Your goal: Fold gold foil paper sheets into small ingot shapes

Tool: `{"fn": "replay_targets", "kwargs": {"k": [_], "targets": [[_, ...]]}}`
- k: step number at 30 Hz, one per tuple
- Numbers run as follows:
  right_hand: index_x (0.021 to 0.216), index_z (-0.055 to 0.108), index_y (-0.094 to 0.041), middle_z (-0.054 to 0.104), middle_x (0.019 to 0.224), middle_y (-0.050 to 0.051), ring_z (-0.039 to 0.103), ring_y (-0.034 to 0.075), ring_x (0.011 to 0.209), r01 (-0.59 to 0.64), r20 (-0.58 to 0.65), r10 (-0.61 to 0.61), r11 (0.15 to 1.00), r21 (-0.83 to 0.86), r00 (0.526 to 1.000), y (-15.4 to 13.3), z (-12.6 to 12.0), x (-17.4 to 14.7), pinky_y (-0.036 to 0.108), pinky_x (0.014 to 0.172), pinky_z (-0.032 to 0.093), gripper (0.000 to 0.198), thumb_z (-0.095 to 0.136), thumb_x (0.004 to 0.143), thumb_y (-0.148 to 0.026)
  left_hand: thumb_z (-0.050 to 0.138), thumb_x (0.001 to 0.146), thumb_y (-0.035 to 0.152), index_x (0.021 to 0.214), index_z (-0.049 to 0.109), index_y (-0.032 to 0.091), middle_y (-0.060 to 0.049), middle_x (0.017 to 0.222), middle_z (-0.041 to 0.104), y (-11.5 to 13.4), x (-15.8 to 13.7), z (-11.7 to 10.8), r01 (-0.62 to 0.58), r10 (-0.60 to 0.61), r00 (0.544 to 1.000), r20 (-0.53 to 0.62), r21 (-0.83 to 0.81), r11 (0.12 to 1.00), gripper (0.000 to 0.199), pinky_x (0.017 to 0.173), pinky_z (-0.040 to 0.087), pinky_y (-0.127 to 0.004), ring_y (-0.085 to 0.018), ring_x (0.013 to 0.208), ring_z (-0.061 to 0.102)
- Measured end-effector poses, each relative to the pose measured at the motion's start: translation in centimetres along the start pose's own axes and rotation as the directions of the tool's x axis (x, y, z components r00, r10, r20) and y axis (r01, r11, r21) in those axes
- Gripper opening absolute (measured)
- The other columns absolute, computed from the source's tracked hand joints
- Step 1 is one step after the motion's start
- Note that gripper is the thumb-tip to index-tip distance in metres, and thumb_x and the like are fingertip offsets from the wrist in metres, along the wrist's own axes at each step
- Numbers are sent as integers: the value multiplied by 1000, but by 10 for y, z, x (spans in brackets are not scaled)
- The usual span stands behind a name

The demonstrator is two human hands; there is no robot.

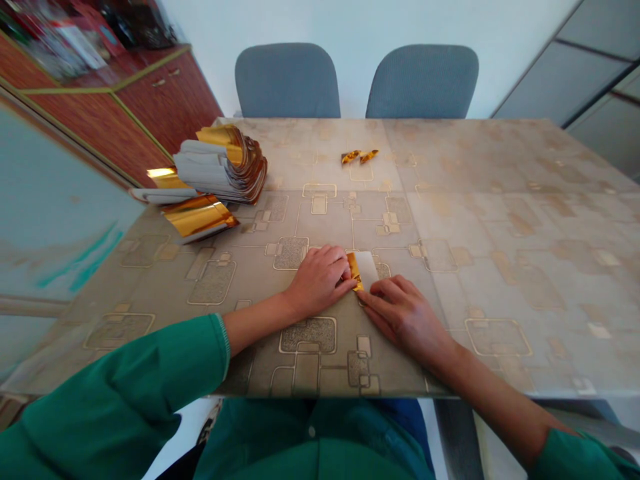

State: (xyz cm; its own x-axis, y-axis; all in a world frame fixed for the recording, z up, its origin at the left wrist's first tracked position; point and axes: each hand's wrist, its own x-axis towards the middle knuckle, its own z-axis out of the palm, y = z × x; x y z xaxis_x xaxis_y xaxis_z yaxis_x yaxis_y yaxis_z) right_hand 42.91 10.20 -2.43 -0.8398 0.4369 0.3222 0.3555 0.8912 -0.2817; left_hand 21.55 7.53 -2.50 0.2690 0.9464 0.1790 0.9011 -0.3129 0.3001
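A sheet of gold foil paper lies on the table in front of me, white side up, with a gold strip folded over along its left part. My left hand is closed at that strip, its fingers curled and its thumb pressed down near the close end. At the near edge of the sheet, my right hand has its fingers together, the tips pinching the paper's lower corner. The curled fingers hide part of the left edge. Two small folded gold paper pieces lie farther back on the table.
A thick stack of gold and white paper stands at the table's left back, with a loose gold sheet against it. The patterned tablecloth covers the table. Two grey chairs stand behind it; a wooden cabinet is at left.
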Motion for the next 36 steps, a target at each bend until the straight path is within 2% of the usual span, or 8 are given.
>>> {"fn": "replay_targets", "kwargs": {"k": [9,14,18,22,25,30,36], "targets": [[110,70,-12,62,92,11,51,23,86,-44,28,43,997,57,999,-2,-1,1,41,80,47,25,52,96,-24,69,88,39,80,61,18,-3,95,60,-2,1,-4,63,-62,998,17,-56,996,24,79,35,-35,-22,93,53],[108,71,-15,61,91,10,50,22,84,-45,30,43,997,70,999,1,-2,2,40,77,47,24,53,96,-25,70,87,38,79,61,18,-3,96,60,-3,0,-3,107,-108,994,-12,-85,991,23,81,35,-36,-22,96,54],[116,66,-11,63,98,11,52,22,87,8,18,-10,995,100,1000,7,-3,-2,40,81,49,27,53,96,-22,70,87,37,78,61,19,-2,95,60,-1,0,-3,118,-120,993,-15,-78,990,22,81,35,-36,-22,95,54],[118,64,-10,63,100,12,53,22,88,8,-2,-8,992,128,1000,12,-5,-5,37,79,51,27,52,96,-20,69,88,39,79,61,18,-3,95,60,-2,1,-3,110,-111,994,-7,-63,992,24,81,35,-36,-22,94,54],[116,65,-11,64,99,12,53,21,87,13,-2,-13,994,107,1000,12,-5,-5,37,78,52,26,50,97,-20,70,87,39,79,62,18,-2,95,60,-3,2,-4,105,-105,995,4,-62,993,24,80,34,-35,-22,94,54],[129,59,-11,62,98,13,52,22,87,16,19,-17,999,37,1000,9,-5,-4,37,77,52,35,52,95,-19,71,87,41,78,62,19,-2,94,61,-4,3,-5,88,-87,996,16,-80,993,26,79,33,-35,-21,94,54],[114,69,-14,61,93,12,52,22,83,11,36,-11,1000,3,999,7,-3,-3,37,76,50,27,50,96,-23,72,85,40,78,62,19,-1,93,60,-4,2,-3,101,-103,995,-10,-101,990,25,80,35,-34,-21,93,55]]}}
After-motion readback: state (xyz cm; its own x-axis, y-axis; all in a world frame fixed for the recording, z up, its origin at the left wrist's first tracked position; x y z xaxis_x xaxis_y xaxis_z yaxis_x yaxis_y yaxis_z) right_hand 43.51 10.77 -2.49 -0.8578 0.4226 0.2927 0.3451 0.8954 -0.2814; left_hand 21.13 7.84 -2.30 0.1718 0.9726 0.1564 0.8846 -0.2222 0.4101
